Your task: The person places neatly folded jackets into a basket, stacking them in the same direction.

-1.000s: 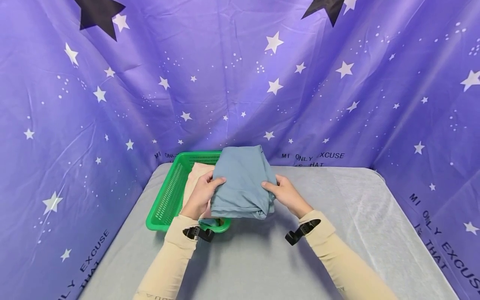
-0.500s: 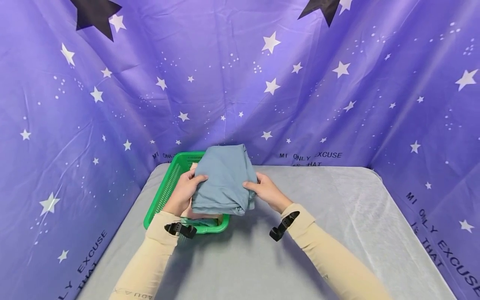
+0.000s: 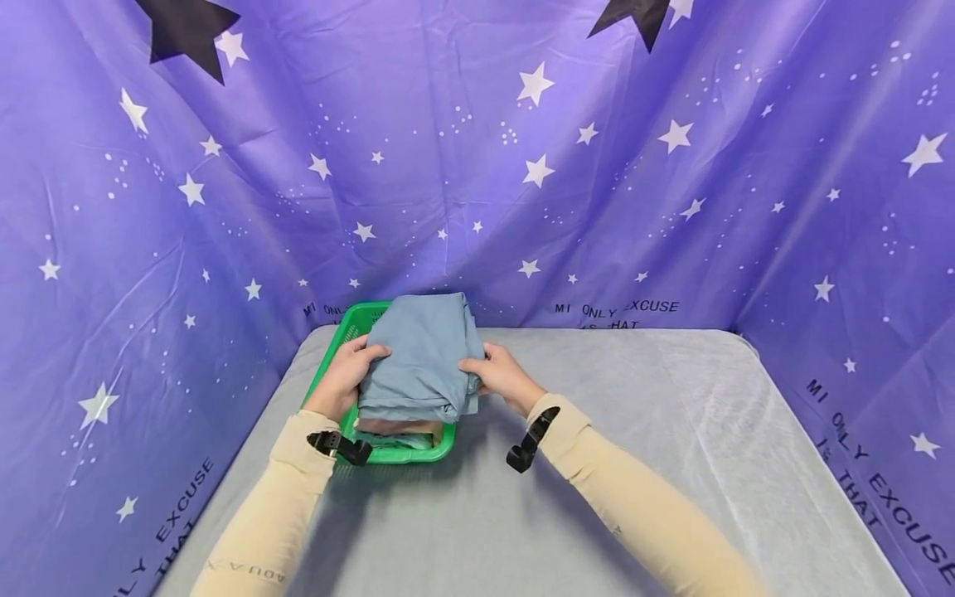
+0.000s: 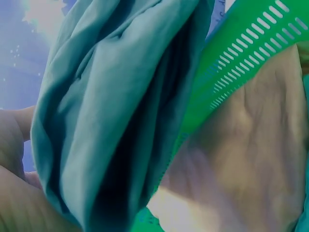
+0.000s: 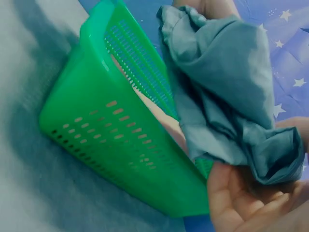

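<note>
A folded blue-grey garment (image 3: 418, 356) is held up over the green basket (image 3: 410, 455) by both hands. My left hand (image 3: 342, 376) grips its left side, thumb on top. On the opposite side my right hand (image 3: 507, 377) pinches the edge, thumb above and fingers underneath. In the left wrist view, the cloth (image 4: 111, 96) hangs in loose folds beside the slotted basket wall (image 4: 241, 53). A pale pink cloth (image 4: 236, 154) lies inside the basket, and a teal cloth (image 3: 395, 439) shows at its near end. From the right wrist, the garment (image 5: 222, 72) overlaps the basket's rim.
The basket stands on a grey cloth-covered table (image 3: 634, 431), toward the back left. A purple curtain (image 3: 477, 166) with white stars encloses the back and both sides. Each wrist wears a black strap (image 3: 533, 439).
Both hands have carried the folded blue-grey garment to the left, from the basket's right side to over it. The pink cloth is now mostly covered in the head view.
</note>
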A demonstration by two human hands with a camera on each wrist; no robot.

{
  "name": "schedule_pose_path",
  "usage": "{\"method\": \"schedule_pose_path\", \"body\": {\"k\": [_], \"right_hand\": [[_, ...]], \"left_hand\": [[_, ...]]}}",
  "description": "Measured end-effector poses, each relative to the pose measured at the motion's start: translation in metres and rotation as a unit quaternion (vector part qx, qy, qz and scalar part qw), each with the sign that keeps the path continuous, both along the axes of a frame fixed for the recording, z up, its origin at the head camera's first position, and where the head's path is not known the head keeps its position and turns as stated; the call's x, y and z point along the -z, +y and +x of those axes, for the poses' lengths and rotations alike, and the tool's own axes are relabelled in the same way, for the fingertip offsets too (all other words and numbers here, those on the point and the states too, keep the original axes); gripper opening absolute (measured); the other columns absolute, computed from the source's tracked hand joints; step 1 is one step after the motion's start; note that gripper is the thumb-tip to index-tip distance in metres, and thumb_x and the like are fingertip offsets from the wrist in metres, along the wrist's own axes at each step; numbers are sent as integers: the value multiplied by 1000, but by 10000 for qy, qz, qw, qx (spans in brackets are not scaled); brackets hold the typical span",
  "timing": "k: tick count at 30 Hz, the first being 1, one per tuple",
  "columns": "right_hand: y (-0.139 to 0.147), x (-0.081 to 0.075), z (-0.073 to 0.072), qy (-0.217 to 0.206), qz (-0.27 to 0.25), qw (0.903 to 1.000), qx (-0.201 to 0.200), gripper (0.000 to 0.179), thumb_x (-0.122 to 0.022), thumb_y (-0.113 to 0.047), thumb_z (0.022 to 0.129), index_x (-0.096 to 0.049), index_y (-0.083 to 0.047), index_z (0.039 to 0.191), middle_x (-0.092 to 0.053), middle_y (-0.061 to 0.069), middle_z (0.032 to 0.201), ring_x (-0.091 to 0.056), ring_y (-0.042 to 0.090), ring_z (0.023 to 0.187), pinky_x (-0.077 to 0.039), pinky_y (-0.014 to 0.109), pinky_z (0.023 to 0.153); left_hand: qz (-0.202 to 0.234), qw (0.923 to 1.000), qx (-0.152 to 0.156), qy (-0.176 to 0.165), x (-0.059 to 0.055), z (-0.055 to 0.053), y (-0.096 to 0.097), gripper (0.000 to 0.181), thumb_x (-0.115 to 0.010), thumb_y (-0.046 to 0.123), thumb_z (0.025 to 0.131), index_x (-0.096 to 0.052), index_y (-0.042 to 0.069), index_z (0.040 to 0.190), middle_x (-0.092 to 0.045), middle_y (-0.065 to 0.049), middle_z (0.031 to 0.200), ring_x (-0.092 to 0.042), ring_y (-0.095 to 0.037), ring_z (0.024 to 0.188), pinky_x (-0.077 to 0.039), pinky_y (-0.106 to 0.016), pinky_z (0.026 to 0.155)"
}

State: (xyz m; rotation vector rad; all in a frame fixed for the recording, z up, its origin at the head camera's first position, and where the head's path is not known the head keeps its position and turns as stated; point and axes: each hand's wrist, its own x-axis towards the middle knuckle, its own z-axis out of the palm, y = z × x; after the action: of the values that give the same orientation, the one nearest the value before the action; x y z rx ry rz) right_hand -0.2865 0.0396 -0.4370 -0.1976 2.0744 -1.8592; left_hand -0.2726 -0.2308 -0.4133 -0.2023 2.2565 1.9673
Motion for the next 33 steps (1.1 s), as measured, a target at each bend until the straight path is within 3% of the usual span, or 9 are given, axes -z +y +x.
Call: {"method": "schedule_pose_path", "body": {"k": [5, 13, 19, 25, 29, 33], "right_hand": [[-10, -1, -3, -189, 41, 9998, 12, 42, -64, -18, 98, -59, -3, 136, -68, 15, 119, -67, 17, 93, -62, 37, 81], [-21, -1, -8, -325, -132, 9993, -138, 40, -63, -15, 98, -57, 0, 135, -65, 10, 106, -64, 16, 87, -61, 36, 78], [-28, -1, -10, -426, -195, 9986, -250, 41, -62, -13, 98, -55, 2, 136, -65, 13, 114, -66, 21, 97, -61, 46, 90], [-32, -4, -10, -670, -270, 9969, -305, 51, -62, -12, 99, -44, 4, 144, -54, 24, 137, -59, 40, 127, -56, 52, 98], [-33, -3, -9, -751, -219, 9964, -336, 54, -63, -12, 99, -40, 5, 145, -52, 27, 138, -59, 45, 126, -59, 47, 94], [-34, -2, -7, -715, -36, 9968, -358, 63, -63, -13, 99, -33, 3, 152, -56, 24, 135, -67, 35, 110, -62, 39, 86]], "left_hand": [[47, 9999, -128, -90, 4, -4, -8, 37, -60, 18, 101, -56, 5, 136, -61, 1, 118, -62, -13, 97, -52, -30, 85], [-73, 9998, -67, -184, 5, -8, -16, 36, -57, 18, 102, -54, 5, 135, -59, 3, 111, -61, -13, 94, -51, -30, 83], [-128, 9991, -14, -415, -3, -6, -18, 52, -53, 16, 103, -43, 2, 151, -51, -12, 139, -57, -18, 108, -46, -34, 92], [-324, 9984, -38, -457, 11, -14, -26, 55, -52, 20, 104, -40, 3, 155, -42, -20, 153, -53, -28, 123, -45, -42, 101], [-449, 9975, -50, -542, 14, -15, -28, 56, -51, 19, 103, -38, 3, 155, -36, -22, 159, -45, -36, 136, -40, -51, 111], [-682, 9959, -92, -595, 16, -16, -30, 54, -52, 19, 103, -40, 1, 153, -35, -23, 159, -42, -38, 139, -36, -54, 116]]}}
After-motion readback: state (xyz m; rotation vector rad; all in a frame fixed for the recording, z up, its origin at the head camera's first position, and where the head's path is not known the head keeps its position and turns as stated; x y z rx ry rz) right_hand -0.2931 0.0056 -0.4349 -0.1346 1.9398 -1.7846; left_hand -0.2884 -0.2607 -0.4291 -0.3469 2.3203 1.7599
